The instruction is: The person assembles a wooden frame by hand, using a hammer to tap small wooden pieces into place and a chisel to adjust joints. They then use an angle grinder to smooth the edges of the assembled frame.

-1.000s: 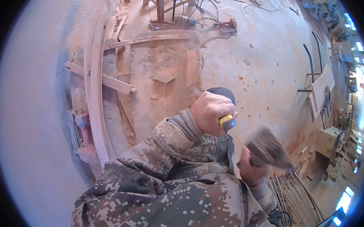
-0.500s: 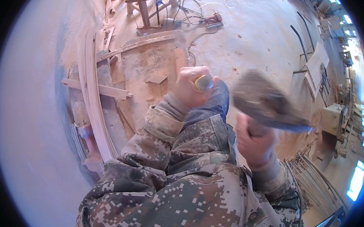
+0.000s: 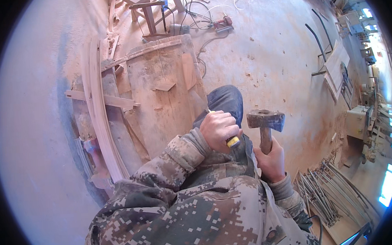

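Note:
My left hand (image 3: pixel 220 129) is closed around a chisel (image 3: pixel 233 142) above my raised knee in dark blue trousers. Its yellow-and-black handle end sticks out toward my right hand, and a small yellow bit shows at the other side of the fist; the blade is hidden. In my right hand (image 3: pixel 271 162) I grip a hatchet (image 3: pixel 266 119) by its wooden handle. The dark, worn head stands up above the fist, its wider side toward the right. Hatchet and chisel are apart.
A dusty wooden board (image 3: pixel 152 78) with offcuts lies ahead of me. Long wood strips (image 3: pixel 98 109) lean along the left wall. A red power tool (image 3: pixel 223 23) and cables lie farther off, near a wooden stool (image 3: pixel 150 19). Several metal rods (image 3: pixel 321 191) lie at right.
The hatchet has swung from a blurred, sideways position to upright and sharp. My left hand with the chisel has come lower and nearer to me, and the knee shows more.

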Demonstrator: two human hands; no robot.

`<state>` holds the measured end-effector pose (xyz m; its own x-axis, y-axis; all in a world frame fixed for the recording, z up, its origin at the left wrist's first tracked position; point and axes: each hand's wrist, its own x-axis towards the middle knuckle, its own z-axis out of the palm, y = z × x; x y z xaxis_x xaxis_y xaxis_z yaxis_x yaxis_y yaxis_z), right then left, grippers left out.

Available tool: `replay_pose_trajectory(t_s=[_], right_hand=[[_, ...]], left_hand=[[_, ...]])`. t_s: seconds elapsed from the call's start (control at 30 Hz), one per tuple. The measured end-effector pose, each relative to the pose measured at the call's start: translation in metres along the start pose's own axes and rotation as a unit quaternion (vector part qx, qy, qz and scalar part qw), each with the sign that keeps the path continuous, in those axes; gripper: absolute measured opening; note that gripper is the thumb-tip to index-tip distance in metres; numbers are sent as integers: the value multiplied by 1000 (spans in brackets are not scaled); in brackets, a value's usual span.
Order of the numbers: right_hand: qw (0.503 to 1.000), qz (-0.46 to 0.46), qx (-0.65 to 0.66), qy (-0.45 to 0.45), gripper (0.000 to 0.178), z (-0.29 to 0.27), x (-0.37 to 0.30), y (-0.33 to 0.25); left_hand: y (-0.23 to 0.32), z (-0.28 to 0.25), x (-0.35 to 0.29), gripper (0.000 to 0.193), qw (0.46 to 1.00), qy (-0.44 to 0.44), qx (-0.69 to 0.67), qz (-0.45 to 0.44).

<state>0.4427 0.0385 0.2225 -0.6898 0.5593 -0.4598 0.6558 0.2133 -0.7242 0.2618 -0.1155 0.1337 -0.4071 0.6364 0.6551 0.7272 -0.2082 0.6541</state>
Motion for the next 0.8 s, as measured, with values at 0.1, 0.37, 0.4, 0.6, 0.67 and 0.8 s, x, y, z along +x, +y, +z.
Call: replay_pose_trajectory(t_s=[0.1,0.37,0.4,0.6,0.67,0.8], right_hand=[[1000,24,-1,2,23,-3,-3,8],[1000,17,11,7,21,-1,-3,6],[1000,9,10,10,21,0,-3,4],[999,-13,10,36,17,-1,1,-6],[998,-22,13,56,15,-1,0,-11],[990,-85,19,111,14,4,-7,-23]], left_hand=[[-7,-3,12,31,1000,20,2,-8],[-16,-1,21,29,999,44,6,-30],[-16,-2,22,29,998,50,3,-32],[-16,-13,28,21,998,44,-16,-50],[-17,-18,29,16,998,34,-18,-58],[-23,-26,33,12,996,32,-43,-74]])
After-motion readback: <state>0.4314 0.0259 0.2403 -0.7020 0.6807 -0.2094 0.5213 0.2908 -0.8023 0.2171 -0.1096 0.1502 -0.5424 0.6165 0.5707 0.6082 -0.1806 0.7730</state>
